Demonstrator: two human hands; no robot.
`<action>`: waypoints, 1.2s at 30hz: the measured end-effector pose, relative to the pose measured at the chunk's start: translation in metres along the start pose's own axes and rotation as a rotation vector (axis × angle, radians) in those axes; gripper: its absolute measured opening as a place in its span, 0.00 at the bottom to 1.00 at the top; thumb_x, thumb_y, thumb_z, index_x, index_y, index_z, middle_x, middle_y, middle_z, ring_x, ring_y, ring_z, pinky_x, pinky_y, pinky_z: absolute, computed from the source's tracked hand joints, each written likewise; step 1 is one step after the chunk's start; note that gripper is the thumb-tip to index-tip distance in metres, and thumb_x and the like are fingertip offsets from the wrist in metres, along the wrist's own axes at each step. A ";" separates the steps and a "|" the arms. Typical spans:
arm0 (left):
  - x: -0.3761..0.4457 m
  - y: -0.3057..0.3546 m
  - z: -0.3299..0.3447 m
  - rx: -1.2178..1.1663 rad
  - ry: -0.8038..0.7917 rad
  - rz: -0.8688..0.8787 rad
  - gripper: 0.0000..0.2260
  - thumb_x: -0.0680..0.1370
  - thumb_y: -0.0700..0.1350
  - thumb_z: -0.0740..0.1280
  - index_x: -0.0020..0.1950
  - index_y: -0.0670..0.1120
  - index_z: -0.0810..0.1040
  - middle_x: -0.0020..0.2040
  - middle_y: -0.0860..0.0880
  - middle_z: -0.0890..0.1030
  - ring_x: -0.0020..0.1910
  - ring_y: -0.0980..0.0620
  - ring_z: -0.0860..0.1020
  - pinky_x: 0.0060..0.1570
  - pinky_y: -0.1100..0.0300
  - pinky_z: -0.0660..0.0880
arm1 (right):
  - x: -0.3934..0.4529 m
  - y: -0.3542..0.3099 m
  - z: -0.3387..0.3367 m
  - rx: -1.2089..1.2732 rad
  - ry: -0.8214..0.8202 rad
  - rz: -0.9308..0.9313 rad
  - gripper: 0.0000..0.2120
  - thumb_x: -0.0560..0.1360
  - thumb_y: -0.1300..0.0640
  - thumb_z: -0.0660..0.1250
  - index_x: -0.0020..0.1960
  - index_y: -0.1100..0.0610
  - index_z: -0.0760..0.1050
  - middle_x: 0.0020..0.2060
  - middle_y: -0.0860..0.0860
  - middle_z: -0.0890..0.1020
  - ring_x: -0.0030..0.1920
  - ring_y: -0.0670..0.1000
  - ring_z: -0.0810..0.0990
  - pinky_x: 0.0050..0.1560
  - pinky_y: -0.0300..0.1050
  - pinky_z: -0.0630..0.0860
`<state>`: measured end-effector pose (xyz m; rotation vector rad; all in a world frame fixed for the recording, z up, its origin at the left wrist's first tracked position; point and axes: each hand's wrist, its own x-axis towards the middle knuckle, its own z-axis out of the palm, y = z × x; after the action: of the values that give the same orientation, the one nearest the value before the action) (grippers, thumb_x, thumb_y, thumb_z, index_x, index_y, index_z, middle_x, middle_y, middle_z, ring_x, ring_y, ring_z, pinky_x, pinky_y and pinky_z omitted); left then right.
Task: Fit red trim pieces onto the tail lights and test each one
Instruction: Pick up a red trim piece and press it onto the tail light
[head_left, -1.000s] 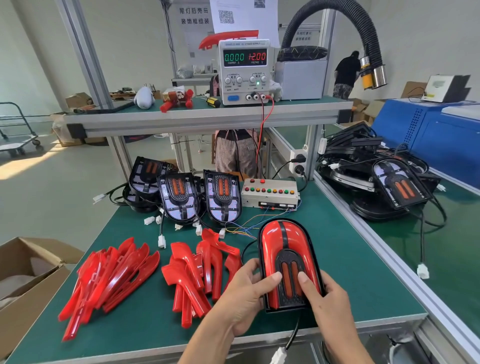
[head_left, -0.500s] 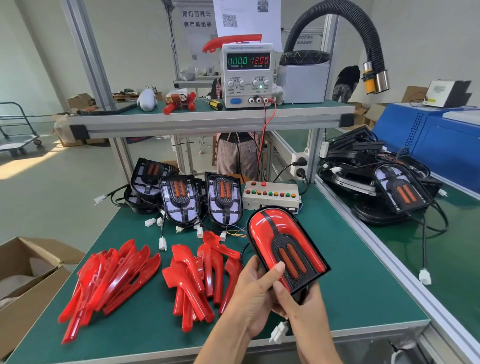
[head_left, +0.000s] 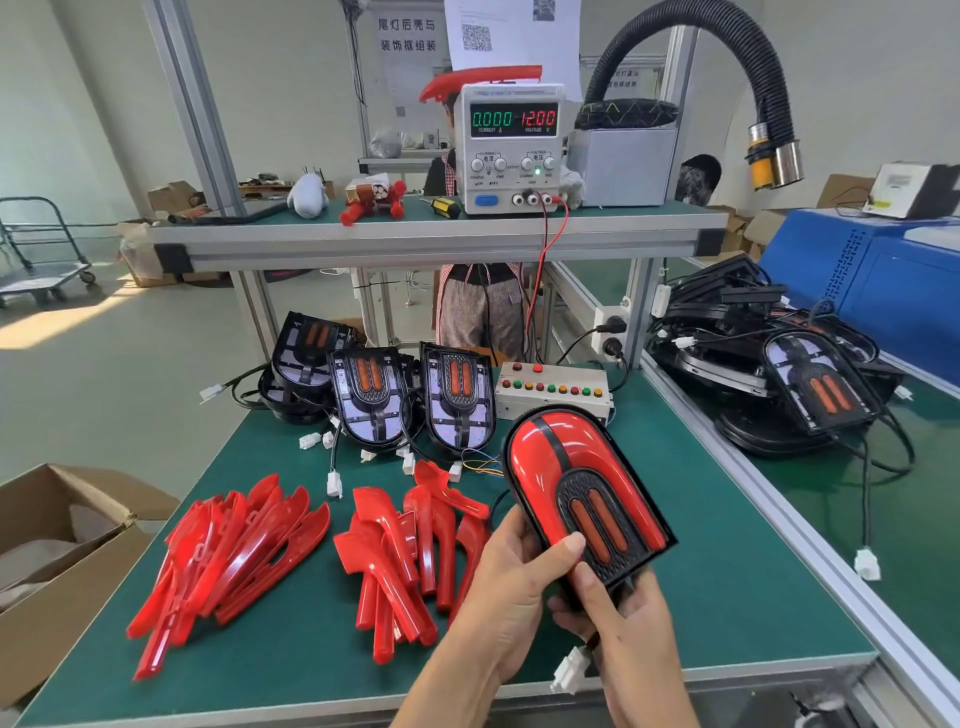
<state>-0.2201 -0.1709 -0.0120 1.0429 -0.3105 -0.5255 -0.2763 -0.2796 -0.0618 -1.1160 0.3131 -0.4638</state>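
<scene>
Both your hands hold one tail light (head_left: 582, 483) lifted above the near edge of the green bench (head_left: 727, 571), its rounded end tilted up and away from you. Your left hand (head_left: 511, 587) grips its left side, thumb laid across the face. Your right hand (head_left: 623, 618) wraps the lower end from beneath, thumb pressing the bottom edge. Glossy red trim covers the face, split by a black centre stripe; a black mesh inset carries two orange bars. A white connector (head_left: 569, 670) dangles below on its lead.

Bench: two heaps of loose red trim pieces (head_left: 311, 545) to your left. Three untrimmed tail lights (head_left: 384, 395) stand behind them, beside a button box (head_left: 553, 389). Upper shelf: power supply (head_left: 511, 148) reading 0.000 and 12.00. Black extraction hose (head_left: 748, 62) arches overhead. Open cardboard box (head_left: 62, 551) on the floor, left.
</scene>
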 end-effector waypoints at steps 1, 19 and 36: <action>0.000 0.000 0.000 0.007 -0.010 0.011 0.18 0.76 0.37 0.74 0.64 0.42 0.76 0.61 0.38 0.83 0.58 0.42 0.81 0.46 0.60 0.79 | 0.001 0.001 -0.001 0.019 -0.003 -0.003 0.28 0.64 0.52 0.79 0.61 0.55 0.77 0.48 0.59 0.87 0.39 0.62 0.87 0.38 0.50 0.84; 0.009 0.017 -0.002 0.010 0.126 0.052 0.21 0.82 0.58 0.62 0.65 0.45 0.81 0.64 0.42 0.82 0.65 0.45 0.80 0.65 0.51 0.76 | -0.006 0.008 -0.004 -0.023 -0.036 -0.029 0.25 0.70 0.70 0.73 0.64 0.55 0.73 0.49 0.58 0.86 0.50 0.70 0.83 0.36 0.51 0.84; 0.014 0.020 -0.001 -0.095 0.245 -0.002 0.27 0.76 0.61 0.68 0.67 0.43 0.79 0.62 0.42 0.83 0.64 0.44 0.80 0.69 0.43 0.72 | -0.011 0.003 0.000 -0.042 -0.079 0.000 0.28 0.72 0.75 0.71 0.65 0.52 0.72 0.49 0.56 0.86 0.41 0.59 0.85 0.35 0.48 0.83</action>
<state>-0.2024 -0.1699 0.0048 1.0032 -0.0678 -0.4049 -0.2855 -0.2731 -0.0648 -1.1723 0.2547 -0.4133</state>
